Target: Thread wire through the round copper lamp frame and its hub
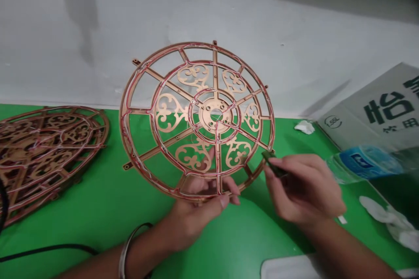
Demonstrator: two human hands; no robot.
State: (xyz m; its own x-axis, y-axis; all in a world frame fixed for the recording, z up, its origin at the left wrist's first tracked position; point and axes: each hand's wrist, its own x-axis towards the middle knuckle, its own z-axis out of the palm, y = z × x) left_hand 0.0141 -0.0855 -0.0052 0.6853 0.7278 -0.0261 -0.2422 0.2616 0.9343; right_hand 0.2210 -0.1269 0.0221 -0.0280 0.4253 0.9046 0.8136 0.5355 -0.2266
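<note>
Round copper-coloured openwork frame, held upright above the green table, tilted slightly back toward the white wall. Concentric rings joined by straight spokes, scroll-pattern panels between them, a small hub plate with holes at the centre, thin red lines along the rings and spokes. Gripped at its lower rim by the left hand: thumb pressed across the front of the rim, other fingers closed behind it and showing through the openwork. Metal bangle around the left wrist.

Just beside the frame's lower right edge, the right hand, fingers pinched shut around a small dark piece whose tip touches or nearly touches the outer ring; contact hard to judge, the piece being small and blurred.

Farther out to the left, a stack of similar copper frames lying flat on the table, well apart from the held one. Black cable curving across the near left corner. To the right, a clear plastic bottle with a blue label lying on its side, near the right hand. Behind it, a grey cardboard box with dark printed characters. Small white scrap on the table by the wall, more white bits at the right edge, and a white flat object at the bottom edge under the right forearm.
</note>
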